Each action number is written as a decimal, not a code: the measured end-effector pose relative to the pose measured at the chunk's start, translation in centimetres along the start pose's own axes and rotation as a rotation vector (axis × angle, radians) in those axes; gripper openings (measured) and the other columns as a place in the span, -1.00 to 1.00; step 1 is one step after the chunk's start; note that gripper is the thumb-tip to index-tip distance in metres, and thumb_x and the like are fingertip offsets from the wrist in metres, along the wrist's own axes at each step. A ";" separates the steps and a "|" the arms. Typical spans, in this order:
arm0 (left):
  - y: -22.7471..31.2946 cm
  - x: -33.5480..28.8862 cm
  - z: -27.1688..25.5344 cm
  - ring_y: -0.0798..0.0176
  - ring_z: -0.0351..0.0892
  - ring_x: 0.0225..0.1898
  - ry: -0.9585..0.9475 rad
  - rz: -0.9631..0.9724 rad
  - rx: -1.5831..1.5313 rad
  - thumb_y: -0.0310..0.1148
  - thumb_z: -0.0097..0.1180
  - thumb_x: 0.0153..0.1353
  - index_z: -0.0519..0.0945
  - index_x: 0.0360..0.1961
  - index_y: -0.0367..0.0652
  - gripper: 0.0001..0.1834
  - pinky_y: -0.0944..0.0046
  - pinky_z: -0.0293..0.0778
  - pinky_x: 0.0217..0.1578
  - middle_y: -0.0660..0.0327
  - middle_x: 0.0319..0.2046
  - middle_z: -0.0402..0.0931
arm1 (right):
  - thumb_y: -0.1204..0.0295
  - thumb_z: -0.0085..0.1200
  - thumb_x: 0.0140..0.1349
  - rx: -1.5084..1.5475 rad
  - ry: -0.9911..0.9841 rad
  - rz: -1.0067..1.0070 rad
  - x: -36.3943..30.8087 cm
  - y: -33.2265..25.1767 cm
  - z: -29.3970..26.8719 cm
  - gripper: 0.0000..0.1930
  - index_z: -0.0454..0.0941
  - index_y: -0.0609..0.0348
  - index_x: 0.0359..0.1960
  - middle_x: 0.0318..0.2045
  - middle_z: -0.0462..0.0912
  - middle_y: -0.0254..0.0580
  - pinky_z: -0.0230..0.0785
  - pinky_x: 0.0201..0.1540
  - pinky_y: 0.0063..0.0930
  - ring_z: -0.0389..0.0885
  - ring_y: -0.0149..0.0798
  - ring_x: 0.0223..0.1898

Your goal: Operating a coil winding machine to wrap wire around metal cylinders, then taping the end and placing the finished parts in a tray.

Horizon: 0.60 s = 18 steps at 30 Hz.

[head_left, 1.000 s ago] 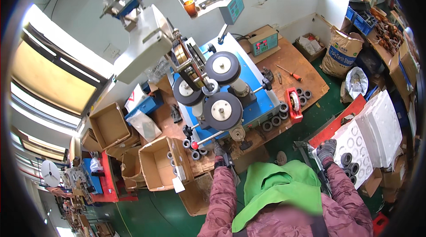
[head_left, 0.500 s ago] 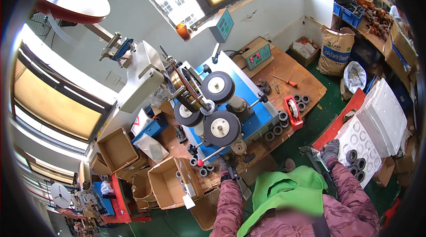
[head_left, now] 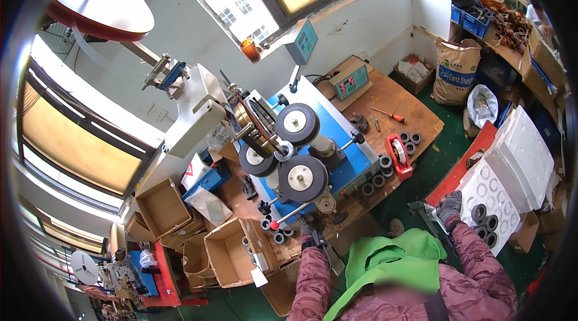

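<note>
My left hand point(head_left: 307, 228), in a dark glove, is at the front edge of a blue winding machine point(head_left: 313, 102), below its lower knob. Its fingers are mostly hidden, so any hold cannot be made out. Three black rollers point(head_left: 303, 178) on the machine surround a small grey ring point(head_left: 283, 151). My right hand point(head_left: 448, 205), in a grey glove, lies at the near edge of a white sheet point(head_left: 480, 182) marked with rings, its fingers stretched forward. Beside it on the sheet stand several dark ring cores point(head_left: 490, 223). I see nothing held in it.
A red tape dispenser point(head_left: 398, 155) and grey rings point(head_left: 378, 180) are on the wooden table point(head_left: 415, 98), with a screwdriver point(head_left: 395, 117) and a control box point(head_left: 349, 83) behind. Cardboard boxes point(head_left: 232, 255) stand at left. White foam slabs point(head_left: 522, 152) lean at right.
The whole view has shifted slightly, with the machine sitting a little lower and to the right. Both hands stay in nearly the same places; nothing is visibly picked up or released.
</note>
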<state>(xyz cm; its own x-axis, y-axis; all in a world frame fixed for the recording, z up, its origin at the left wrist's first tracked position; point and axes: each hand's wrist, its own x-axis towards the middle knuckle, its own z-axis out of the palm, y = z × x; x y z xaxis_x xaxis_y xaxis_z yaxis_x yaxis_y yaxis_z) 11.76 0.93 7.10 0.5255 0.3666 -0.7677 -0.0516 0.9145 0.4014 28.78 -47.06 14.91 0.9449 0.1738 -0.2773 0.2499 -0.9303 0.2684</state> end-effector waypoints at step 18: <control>-1.0 2.2 0.3 -0.01 0.22 -0.02 0.079 0.029 -0.215 0.59 -0.09 -0.40 0.32 -0.06 -0.10 0.06 -0.15 0.08 0.05 0.10 -0.07 0.33 | 0.15 -0.13 0.00 0.020 -0.005 0.005 -0.1 -0.1 -0.5 -0.71 0.61 -0.07 -0.40 -0.30 0.55 -0.28 -0.10 0.12 -0.20 0.36 -0.21 -0.07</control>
<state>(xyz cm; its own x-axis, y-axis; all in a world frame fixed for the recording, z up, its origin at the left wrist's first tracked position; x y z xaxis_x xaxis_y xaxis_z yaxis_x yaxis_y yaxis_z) 13.21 0.80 5.17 0.4535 0.3982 -0.7973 -0.2503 0.9155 0.3149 28.78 -46.79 15.33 0.9450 0.1680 -0.2805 0.2412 -0.9374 0.2511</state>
